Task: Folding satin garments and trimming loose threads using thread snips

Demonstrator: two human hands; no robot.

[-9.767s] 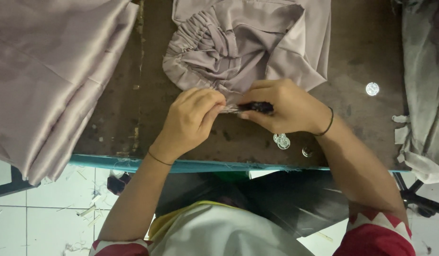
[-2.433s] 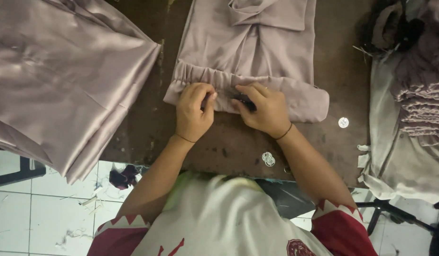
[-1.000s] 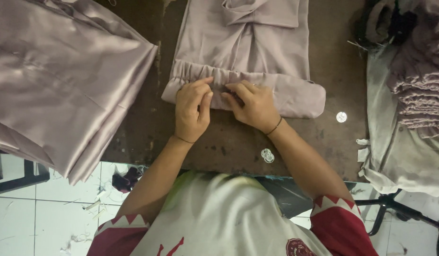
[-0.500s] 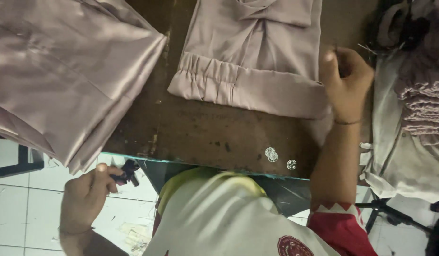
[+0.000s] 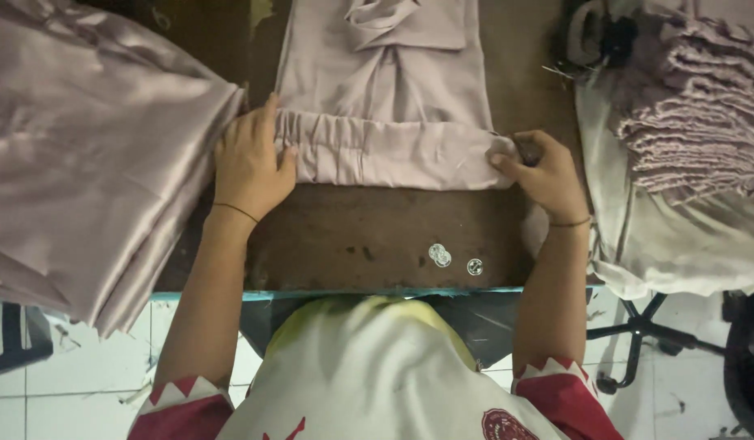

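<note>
Two hands frame the folded mauve garment (image 5: 377, 106), whose gathered waistband (image 5: 385, 152) runs 9 to 3 o'clock across the brown tabletop (image 5: 377, 236). At its 9 o'clock end the left hand (image 5: 248, 163) lies flat, fingers together on the gathers. At 3 o'clock the right hand (image 5: 544, 171) pinches the band's corner. Both sit equally close.

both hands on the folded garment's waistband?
Yes: the left hand presses the gathered end of the waistband and the right hand pinches its other end on the table.
</note>
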